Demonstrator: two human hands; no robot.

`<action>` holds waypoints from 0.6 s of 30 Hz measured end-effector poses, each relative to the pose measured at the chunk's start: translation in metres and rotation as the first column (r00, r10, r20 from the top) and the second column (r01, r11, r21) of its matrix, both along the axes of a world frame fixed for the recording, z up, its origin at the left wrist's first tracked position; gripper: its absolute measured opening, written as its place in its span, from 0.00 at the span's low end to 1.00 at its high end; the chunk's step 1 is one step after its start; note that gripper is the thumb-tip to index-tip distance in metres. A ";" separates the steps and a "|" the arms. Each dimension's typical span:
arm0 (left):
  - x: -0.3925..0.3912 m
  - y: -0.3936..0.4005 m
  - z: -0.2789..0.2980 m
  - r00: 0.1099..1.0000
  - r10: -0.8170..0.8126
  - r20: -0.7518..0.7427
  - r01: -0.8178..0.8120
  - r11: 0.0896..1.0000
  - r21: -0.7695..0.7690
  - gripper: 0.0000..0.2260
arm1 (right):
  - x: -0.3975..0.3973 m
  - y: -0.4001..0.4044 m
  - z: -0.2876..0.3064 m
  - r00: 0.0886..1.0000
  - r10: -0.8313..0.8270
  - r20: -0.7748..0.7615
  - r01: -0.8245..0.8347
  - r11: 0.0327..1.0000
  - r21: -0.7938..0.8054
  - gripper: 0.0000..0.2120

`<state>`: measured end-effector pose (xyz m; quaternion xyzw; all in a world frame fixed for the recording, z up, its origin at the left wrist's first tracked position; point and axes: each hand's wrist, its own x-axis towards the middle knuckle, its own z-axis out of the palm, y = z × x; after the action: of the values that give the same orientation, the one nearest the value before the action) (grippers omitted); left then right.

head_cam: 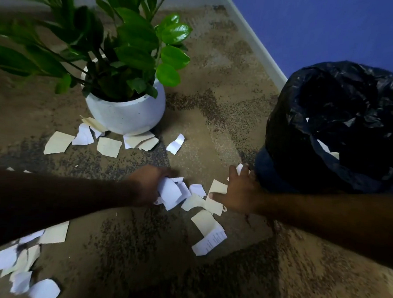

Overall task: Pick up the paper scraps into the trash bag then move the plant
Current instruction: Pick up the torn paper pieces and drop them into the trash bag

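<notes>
White and cream paper scraps (204,220) lie scattered on the carpet. My left hand (149,184) grips a bunch of white scraps (171,192) low over the floor. My right hand (240,193) lies spread on cream scraps (218,187), a white scrap (239,169) at its fingertips. The black trash bag (338,126) stands open just right of my right hand, with a few scraps inside. A green leafy plant (128,42) in a round white pot (126,113) stands at the back left, with more scraps (109,146) at its base.
A blue wall (322,25) with a pale baseboard (255,42) runs along the back right, forming a corner behind the plant. Another heap of scraps (21,262) lies at the lower left under my left forearm. Patterned brown carpet (216,109) covers the floor.
</notes>
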<state>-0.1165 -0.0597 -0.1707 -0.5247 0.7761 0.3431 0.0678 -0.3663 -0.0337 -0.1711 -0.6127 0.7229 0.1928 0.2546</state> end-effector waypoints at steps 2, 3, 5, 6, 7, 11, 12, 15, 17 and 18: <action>0.003 -0.006 0.001 0.999 0.050 0.004 -0.050 0.999 -0.021 0.30 | -0.005 0.003 -0.003 0.998 0.046 0.032 -0.047 0.998 0.031 0.51; 0.004 -0.009 0.002 0.998 0.068 -0.003 -0.068 0.997 -0.027 0.30 | -0.006 0.007 -0.004 0.992 0.118 0.054 -0.120 0.992 0.028 0.51; 0.006 -0.014 0.002 0.996 0.089 -0.004 -0.089 0.995 -0.038 0.28 | -0.004 0.015 -0.002 0.944 0.310 0.115 -0.313 0.949 0.017 0.52; 0.007 -0.016 0.001 0.995 0.095 -0.006 -0.095 0.994 -0.054 0.26 | -0.002 0.019 0.000 0.904 0.403 0.141 -0.409 0.912 0.017 0.53; 0.008 -0.018 0.001 0.995 0.101 -0.010 -0.101 0.992 -0.076 0.25 | 0.001 0.023 0.002 0.859 0.487 0.159 -0.496 0.868 0.015 0.54; 0.008 -0.024 0.003 0.992 0.126 -0.014 -0.127 0.985 -0.114 0.24 | 0.019 0.032 0.014 0.706 0.687 0.174 -0.696 0.718 -0.011 0.59; 0.007 -0.025 0.004 0.991 0.129 -0.019 -0.131 0.986 -0.103 0.25 | 0.022 0.033 0.015 0.681 0.712 0.173 -0.722 0.692 -0.007 0.60; 0.009 -0.027 0.005 0.993 0.115 -0.019 -0.116 0.990 -0.080 0.25 | 0.028 0.032 0.008 0.594 0.799 0.087 -0.798 0.600 -0.057 0.60; 0.010 -0.027 0.005 0.996 0.093 -0.014 -0.094 0.993 -0.067 0.24 | 0.030 0.031 0.001 0.557 0.830 0.026 -0.826 0.557 -0.090 0.57; 0.010 -0.027 0.005 0.996 0.084 -0.018 -0.085 0.994 -0.069 0.23 | 0.031 0.031 -0.001 0.553 0.833 0.028 -0.829 0.553 -0.083 0.54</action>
<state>-0.1065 -0.0871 -0.1652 -0.5564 0.7652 0.3226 0.0290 -0.3350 -0.0030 -0.1721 -0.8945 0.3452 0.2485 0.1381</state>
